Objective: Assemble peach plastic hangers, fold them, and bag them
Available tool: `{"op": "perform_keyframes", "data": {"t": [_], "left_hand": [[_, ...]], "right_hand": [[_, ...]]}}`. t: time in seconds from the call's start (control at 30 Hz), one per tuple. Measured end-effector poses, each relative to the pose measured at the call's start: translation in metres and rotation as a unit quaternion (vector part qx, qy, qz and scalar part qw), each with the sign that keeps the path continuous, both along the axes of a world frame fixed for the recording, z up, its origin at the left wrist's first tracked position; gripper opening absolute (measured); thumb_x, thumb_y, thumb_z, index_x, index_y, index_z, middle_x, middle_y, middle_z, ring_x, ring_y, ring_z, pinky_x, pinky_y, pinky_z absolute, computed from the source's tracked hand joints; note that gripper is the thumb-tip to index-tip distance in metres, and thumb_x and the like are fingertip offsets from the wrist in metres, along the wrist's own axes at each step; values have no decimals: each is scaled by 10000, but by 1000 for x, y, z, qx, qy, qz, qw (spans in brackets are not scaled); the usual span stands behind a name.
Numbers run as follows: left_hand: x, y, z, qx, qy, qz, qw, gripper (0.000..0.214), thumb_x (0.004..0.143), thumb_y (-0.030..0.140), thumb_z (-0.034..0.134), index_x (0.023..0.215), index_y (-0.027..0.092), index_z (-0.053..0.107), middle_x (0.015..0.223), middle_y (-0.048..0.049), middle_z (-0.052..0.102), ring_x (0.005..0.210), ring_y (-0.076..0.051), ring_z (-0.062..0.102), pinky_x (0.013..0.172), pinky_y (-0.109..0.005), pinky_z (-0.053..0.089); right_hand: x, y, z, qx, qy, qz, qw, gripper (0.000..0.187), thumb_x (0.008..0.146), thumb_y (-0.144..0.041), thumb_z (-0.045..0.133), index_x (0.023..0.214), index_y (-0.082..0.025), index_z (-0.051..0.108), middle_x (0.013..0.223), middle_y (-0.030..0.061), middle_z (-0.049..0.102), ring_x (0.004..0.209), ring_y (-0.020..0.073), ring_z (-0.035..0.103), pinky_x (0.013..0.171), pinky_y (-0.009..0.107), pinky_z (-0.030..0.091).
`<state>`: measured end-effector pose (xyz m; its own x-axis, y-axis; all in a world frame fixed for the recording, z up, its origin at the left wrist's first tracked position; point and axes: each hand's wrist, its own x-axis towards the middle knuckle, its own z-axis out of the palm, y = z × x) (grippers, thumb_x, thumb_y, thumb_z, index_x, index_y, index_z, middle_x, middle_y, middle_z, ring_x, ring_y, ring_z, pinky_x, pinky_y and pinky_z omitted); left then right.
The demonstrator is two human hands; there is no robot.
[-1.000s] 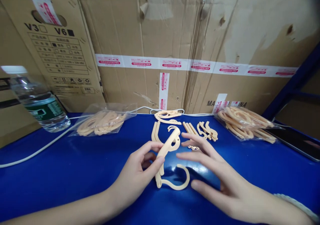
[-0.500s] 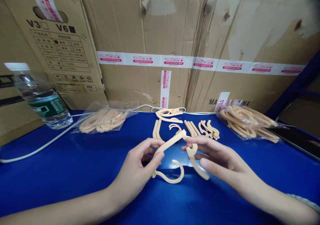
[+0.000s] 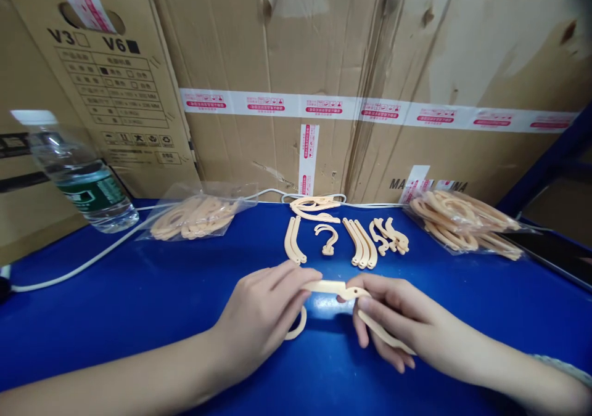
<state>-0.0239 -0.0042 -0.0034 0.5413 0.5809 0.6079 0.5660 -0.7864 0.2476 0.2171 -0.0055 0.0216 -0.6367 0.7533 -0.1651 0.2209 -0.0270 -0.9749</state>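
My left hand (image 3: 261, 317) is closed on a peach plastic hanger piece with a hook (image 3: 319, 288), low over the blue table (image 3: 139, 305). My right hand (image 3: 393, 320) pinches a second peach arm piece (image 3: 382, 331) where it meets the first at a joint between both hands. The hook's curve (image 3: 298, 328) shows below my left fingers. Behind the hands lie loose peach parts: curved arms (image 3: 293, 246), a small hook (image 3: 327, 238), more arms (image 3: 361, 249) and several hooks (image 3: 391, 237).
Two clear bags of peach parts lie at the back left (image 3: 194, 216) and back right (image 3: 462, 222). A water bottle (image 3: 81, 179) stands far left, a white cable (image 3: 69, 268) runs along the table, cardboard boxes (image 3: 324, 65) form the back wall, and a dark tablet (image 3: 555, 256) lies right.
The two pieces were raised and angled before; now both hands have lowered them nearly flat to the table. My right hand went from open to gripping the second arm piece.
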Motion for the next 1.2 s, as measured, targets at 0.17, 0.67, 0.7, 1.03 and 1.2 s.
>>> {"op": "perform_keyframes", "data": {"t": [0.17, 0.67, 0.7, 1.03, 1.2], "left_hand": [[1, -5, 1, 154, 165, -19, 974, 247, 1009, 133, 353, 1139, 134, 562, 765, -32, 663, 572, -191, 621, 461, -294, 432], [7, -8, 7, 185, 227, -29, 956, 295, 1029, 160, 337, 935, 95, 609, 593, -5, 565, 431, -174, 547, 345, -321, 326], [7, -9, 8, 192, 230, -30, 954, 291, 1028, 157, 336, 952, 83, 607, 596, -8, 574, 433, -173, 555, 346, -319, 330], [6, -8, 6, 121, 221, -28, 967, 398, 1046, 183, 262, 823, 138, 588, 571, -2, 560, 410, -172, 540, 362, -303, 340], [4, -3, 3, 31, 127, -32, 991, 440, 1062, 234, 225, 826, 152, 587, 659, -22, 627, 502, -161, 597, 452, -267, 405]], "right_hand": [[-2, -4, -5, -101, -7, 53, 993, 425, 937, -588, 491, 912, -165, 511, 681, -12, 630, 348, 17, 461, 316, 102, 316], [-7, -12, -9, 13, -89, 0, 996, 419, 925, -560, 519, 741, -183, 512, 514, -52, 546, 312, 45, 456, 303, 126, 269], [-6, -12, -9, 50, -100, -1, 994, 411, 936, -534, 520, 718, -186, 499, 519, -50, 537, 325, 48, 469, 317, 129, 277], [-4, -21, -7, 403, -159, 32, 901, 295, 1014, -258, 392, 776, -185, 549, 614, -11, 547, 476, 102, 506, 485, 238, 345], [4, -12, -1, 459, -117, -46, 879, 207, 994, -241, 459, 901, -181, 634, 627, -14, 585, 471, 96, 483, 486, 234, 355]]}}
